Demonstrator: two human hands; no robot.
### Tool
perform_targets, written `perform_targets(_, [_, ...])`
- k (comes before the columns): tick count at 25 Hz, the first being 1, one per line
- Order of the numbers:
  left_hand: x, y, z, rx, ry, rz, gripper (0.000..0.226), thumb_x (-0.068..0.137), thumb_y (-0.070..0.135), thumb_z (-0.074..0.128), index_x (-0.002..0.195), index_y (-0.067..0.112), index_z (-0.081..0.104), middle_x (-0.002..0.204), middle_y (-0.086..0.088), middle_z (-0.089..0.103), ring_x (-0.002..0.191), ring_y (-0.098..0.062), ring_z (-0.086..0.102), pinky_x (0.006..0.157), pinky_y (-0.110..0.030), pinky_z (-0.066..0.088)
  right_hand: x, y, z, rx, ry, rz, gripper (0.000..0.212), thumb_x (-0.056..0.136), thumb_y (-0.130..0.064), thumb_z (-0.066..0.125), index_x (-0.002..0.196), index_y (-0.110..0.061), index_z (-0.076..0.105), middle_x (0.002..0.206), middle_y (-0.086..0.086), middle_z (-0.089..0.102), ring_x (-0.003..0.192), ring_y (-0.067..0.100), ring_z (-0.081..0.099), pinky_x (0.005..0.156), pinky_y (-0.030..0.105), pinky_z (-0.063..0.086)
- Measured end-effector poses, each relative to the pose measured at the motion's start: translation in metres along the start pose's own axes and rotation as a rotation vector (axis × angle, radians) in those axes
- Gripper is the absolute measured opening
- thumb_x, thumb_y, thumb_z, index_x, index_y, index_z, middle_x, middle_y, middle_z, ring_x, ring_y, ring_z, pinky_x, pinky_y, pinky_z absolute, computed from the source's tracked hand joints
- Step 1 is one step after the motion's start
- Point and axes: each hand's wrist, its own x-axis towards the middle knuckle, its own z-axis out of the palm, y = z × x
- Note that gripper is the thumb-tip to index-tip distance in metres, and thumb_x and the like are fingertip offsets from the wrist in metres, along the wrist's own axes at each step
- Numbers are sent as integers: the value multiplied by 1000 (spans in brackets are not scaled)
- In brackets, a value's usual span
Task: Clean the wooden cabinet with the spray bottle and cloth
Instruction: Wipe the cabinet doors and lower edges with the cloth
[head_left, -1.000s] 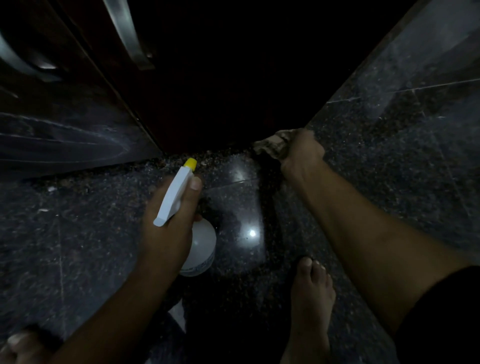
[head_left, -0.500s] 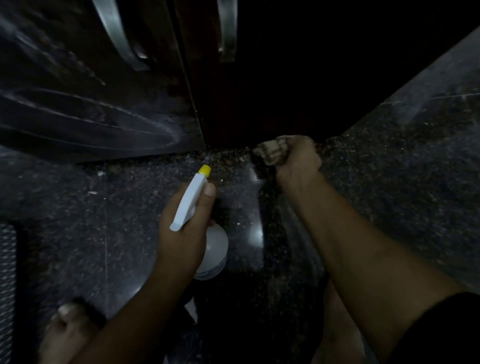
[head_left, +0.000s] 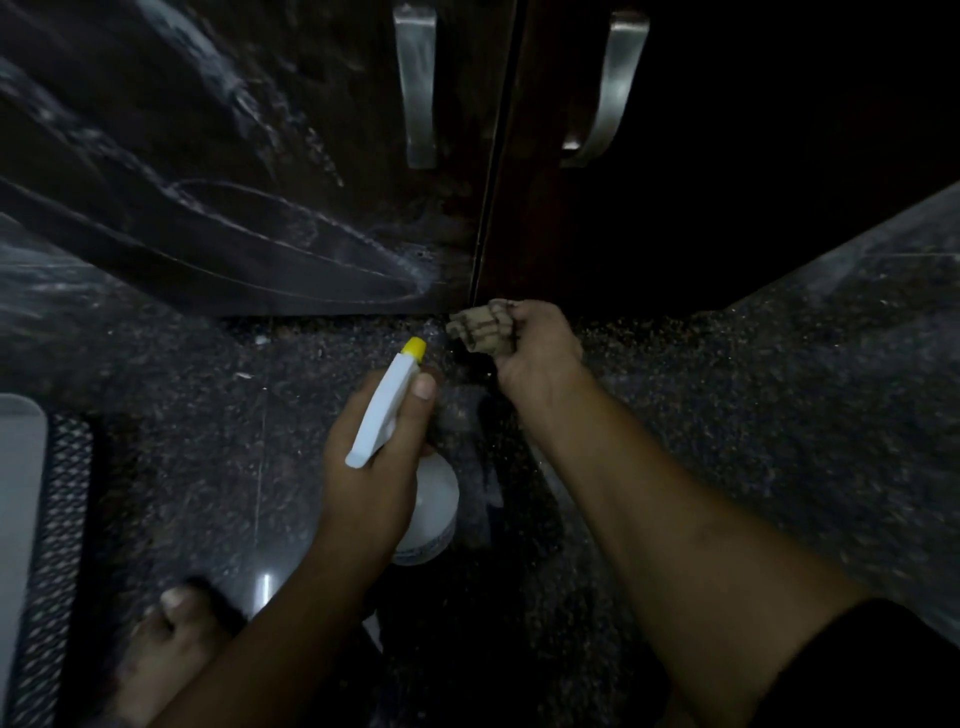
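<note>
Fingers (head_left: 530, 319) round cloth (head_left: 480, 327) (handle (head_left: 618, 88) above)

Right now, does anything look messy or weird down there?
Yes. The left cabinet door has whitish curved streaks smeared across it, and pale grit lies on the dark floor along the cabinet's foot.

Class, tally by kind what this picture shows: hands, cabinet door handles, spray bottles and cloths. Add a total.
Hands: 2 (left hand, right hand)
Door handles: 2 (left handle, right handle)
Spray bottle: 1
Cloth: 1
Total: 6
</note>
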Motion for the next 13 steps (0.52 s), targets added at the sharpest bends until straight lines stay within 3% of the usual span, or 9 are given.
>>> perform_targets(2, [-1, 6, -3, -3, -9, 23, 48, 94, 39, 60, 98, -8, 67, 85, -33, 57, 65, -22, 55, 60, -23, 47, -12, 2, 11, -34, -4, 16, 23, 91, 3, 47, 95, 11, 69, 84, 23, 72, 60, 30, 66, 49, 32, 56])
perform_targets(4, [-3, 15, -7, -1, -10, 31, 51, 94, 39, 60, 97, -11, 65, 84, -36, 56, 67, -34, 54, 60, -22, 46, -26, -4, 15, -24, -29, 27, 24, 92, 3, 46, 94, 12, 68, 78, 23, 72, 54, 29, 67, 42, 29, 56])
perform_targets(7, [-8, 29, -15, 7, 0, 23, 45, 94, 40, 60, 98, -3, 70, 84, -33, 59, 76, -37, 57, 62, -22, 47, -48, -14, 18, 12, -66, 6, 32, 89, 3, 47, 111, 15, 67, 101, 30, 72, 74, 36, 69, 51, 34, 59])
perform_targets(10, [-13, 45, -22, 10, 7, 18, 44, 94, 41, 61, 96, -2, 69, 80, -30, 58, 74, -37, 57, 62, -29, 48, -74, -24, 22, 55, -91, 6, 31, 90, 3, 52, 115, 11, 68, 98, 24, 73, 73, 31, 71, 59, 35, 62])
perform_targets(13, [-19, 60, -28, 15, 18, 28, 44, 94, 41, 60, 96, -2, 69, 81, -30, 59, 73, -36, 58, 66, -37, 49, -100, -39, 24, 113, -104, -1, 23, 90, 5, 53, 105, 8, 69, 92, 20, 74, 77, 31, 74, 68, 37, 64])
